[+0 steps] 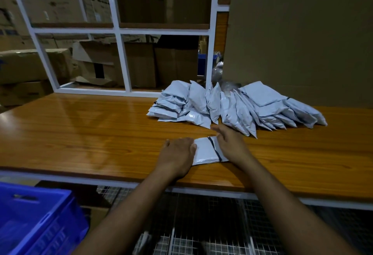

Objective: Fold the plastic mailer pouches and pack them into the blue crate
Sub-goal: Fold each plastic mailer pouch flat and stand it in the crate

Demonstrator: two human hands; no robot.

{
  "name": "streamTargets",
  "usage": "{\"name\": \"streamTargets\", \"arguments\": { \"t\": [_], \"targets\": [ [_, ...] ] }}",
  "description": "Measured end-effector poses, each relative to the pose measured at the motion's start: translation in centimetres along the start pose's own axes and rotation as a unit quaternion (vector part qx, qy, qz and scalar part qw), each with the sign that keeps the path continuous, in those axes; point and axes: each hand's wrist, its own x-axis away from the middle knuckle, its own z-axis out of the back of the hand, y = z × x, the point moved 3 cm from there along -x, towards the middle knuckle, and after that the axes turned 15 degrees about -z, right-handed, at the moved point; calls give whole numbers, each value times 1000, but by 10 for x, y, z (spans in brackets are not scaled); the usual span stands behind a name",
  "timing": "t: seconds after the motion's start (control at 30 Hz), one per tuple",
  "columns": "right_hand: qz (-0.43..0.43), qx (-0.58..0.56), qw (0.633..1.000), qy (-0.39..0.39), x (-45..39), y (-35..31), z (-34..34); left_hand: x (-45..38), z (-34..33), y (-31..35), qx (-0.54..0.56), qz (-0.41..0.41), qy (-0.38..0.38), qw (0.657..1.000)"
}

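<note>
One pale grey plastic mailer pouch point(206, 150) with a dark adhesive strip lies flat on the wooden table near its front edge. My left hand point(178, 154) presses down on the pouch's left part with flat fingers. My right hand point(230, 142) lies over its right end, fingers stretched leftward across the far edge. Behind them sits a heap of several more grey pouches point(238, 107). The blue crate point(38, 220) stands below the table at the lower left, seen only in part.
The wooden table point(90, 133) stretches out to the left. A white metal frame point(121, 57) stands at its back, with cardboard boxes behind. A large brown board point(302, 32) rises at the back right. Wire mesh point(201, 224) lies below the table's front edge.
</note>
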Motion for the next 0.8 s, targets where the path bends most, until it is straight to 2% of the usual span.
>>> {"name": "streamTargets", "arguments": {
  "t": [0.07,0.13,0.27,0.33,0.53,0.67,0.8],
  "targets": [
    [-8,10,1000,26,-1,9,1,1,0,-5,7,-4,-36,999],
    [-8,72,997,29,-2,16,3,2,0,-8,6,-9,-62,998],
    [-17,226,968,-110,6,21,-1,-3,2,-12,-11,-15,-78,997],
    [-4,274,952,-135,8,19,-5,-5,1,-13,-13,-23,-79,996],
    [-6,399,913,-80,12,11,-9,-13,0,-6,-104,-26,-43,993],
    [1,425,903,-62,15,4,-12,-19,-13,12,-60,-39,9,997],
    [12,433,900,-54,16,4,-13,-21,-16,11,-68,-48,4,997]
  ]
}}
